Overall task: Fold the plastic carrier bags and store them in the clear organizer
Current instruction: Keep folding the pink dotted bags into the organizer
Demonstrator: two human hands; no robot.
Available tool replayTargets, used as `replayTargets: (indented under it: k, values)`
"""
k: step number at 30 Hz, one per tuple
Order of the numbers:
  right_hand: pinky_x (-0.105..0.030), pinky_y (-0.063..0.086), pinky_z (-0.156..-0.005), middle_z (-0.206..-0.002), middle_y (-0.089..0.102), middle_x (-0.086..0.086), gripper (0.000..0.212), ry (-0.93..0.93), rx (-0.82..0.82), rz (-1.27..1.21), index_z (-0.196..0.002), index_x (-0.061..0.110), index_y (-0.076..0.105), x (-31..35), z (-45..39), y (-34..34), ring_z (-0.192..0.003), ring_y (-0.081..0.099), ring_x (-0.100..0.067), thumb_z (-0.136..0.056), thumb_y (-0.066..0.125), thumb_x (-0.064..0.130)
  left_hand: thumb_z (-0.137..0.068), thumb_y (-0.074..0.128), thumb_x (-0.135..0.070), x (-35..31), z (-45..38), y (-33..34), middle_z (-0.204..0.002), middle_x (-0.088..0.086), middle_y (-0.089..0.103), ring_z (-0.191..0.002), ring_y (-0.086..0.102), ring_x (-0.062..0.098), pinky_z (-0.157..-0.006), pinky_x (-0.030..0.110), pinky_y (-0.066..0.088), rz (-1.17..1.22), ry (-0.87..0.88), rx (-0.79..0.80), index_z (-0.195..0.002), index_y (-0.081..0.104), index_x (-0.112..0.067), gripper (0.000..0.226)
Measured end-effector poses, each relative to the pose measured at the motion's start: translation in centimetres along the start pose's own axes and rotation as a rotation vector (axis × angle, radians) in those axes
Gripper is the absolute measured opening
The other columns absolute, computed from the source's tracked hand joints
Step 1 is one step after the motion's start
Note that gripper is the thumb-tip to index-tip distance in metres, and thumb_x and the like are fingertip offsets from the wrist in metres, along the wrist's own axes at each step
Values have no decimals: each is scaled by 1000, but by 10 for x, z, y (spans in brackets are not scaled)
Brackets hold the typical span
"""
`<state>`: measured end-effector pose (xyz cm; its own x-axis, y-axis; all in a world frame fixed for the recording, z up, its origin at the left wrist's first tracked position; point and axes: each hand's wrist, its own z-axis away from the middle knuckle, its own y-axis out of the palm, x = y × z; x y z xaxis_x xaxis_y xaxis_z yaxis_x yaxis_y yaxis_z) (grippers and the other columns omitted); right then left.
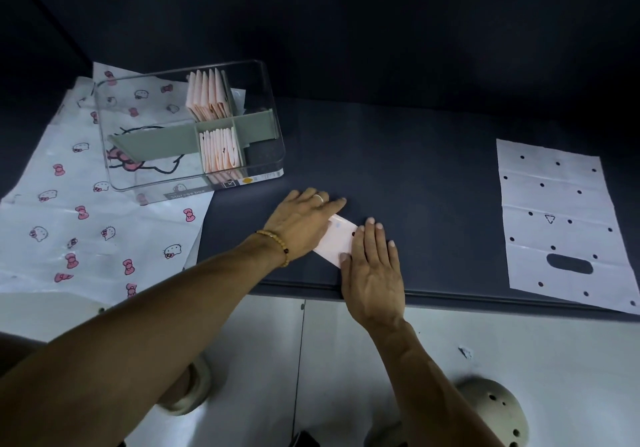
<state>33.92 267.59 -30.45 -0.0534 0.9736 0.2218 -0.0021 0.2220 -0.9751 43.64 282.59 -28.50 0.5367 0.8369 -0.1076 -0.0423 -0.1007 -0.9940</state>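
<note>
Straight, close-set fingers of the right hand [372, 266] press flat on the right end of a small folded bag [337, 239], a pale pink-white packet lying just below the middle of the frame. The left hand [303, 223] lies flat over the packet's left end, fingers extended and slightly spread toward the right, a ring [319, 198] on one finger and a bead bracelet [277, 244] round the wrist. Neither hand curls round anything; both hold the packet down against the dark countertop [415, 169], near its front edge.

Up and to the left stands the clear organizer [190, 128], split by grey dividers [156, 142]. Two of its compartments hold rows of folded pink bags [220, 149] standing on edge; the near row sits in the small middle cell, the far row behind it. The organizer rests partly on a flat white bag printed with pink bows and cat faces [86, 225], which fills the left of the frame.

At the right edge lies another flat bag, white with black dots [561, 221] and a cut-out handle, well apart from the hands. At the bottom, pale rounded shapes, probably footwear [495, 408], show dimly on a light floor.
</note>
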Motion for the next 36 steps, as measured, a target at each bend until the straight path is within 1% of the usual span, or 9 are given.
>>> replayTargets:
  k: [8,11,14,16,18,23,28,33,36]
  values:
    - [-35,-1,-119,-159,17,-6,57,93,92,-293,-150,8,24,0,-12,-11,-148,8,-20,-101,41,31,-91,55,-21,12,2,-14,-101,1,60,-95,55,20,-79,29,39,488,-272,86,-95,57,-20,4]
    - [-36,22,-118,-150,39,0,59,293,33,-650,-146,15,36,16,-26,-37,-141,30,-17,-94,56,36,-90,60,-13,23,13,-32,-84,-5,60,-80,56,13,-66,19,42,981,-439,-7,-82,57,-18,10]
    - [-27,53,-84,-101,72,8,25,408,-11,-1104,-110,24,65,40,-45,-65,-98,67,-11,-85,70,28,-91,59,-6,32,18,-55,-81,3,61,-74,53,13,-69,25,45,1416,-555,-126,-84,60,-10,8]
    - [-24,55,-68,-81,74,3,3,392,2,-1235,-89,20,69,57,-59,-78,-77,70,-12,-86,69,22,-91,58,-5,40,19,-70,-83,8,62,-75,55,15,-71,28,45,1619,-593,-200,-87,62,-7,6]
    - [-20,52,-57,-73,72,0,14,323,7,-1222,-78,12,70,73,-74,-86,-66,68,-12,-90,65,18,-92,57,-7,52,19,-83,-84,9,63,-76,56,17,-72,30,46,1699,-607,-255,-91,63,-5,6]
    - [-14,49,-51,-64,70,-1,22,284,-118,-1196,-71,8,67,109,-121,-96,-57,65,-7,-91,62,16,-83,70,-13,102,13,-105,-79,3,67,-70,64,13,-63,23,53,1563,-746,-488,-87,65,-12,7]
    - [-14,48,-50,-61,69,0,21,267,-166,-1203,-71,7,66,130,-159,-97,-55,64,-6,-91,63,14,-75,77,-28,158,1,-99,-96,-5,59,-88,57,7,-67,4,41,1047,-908,-781,-96,59,-21,29]
    - [-13,48,-48,-61,70,2,20,263,-223,-1162,-71,12,67,146,-184,-94,-53,63,-4,-90,63,13,-69,72,-52,174,-22,-80,-121,4,45,-111,46,21,-92,37,46,672,-927,-605,-126,48,-18,71]
    - [-14,48,-50,-61,70,2,20,276,-267,-1152,-70,13,67,155,-198,-90,-55,64,-6,-90,63,15,-73,71,-43,180,-31,-75,-117,6,50,-107,51,24,-87,38,46,590,-975,-572,-123,50,-16,61]
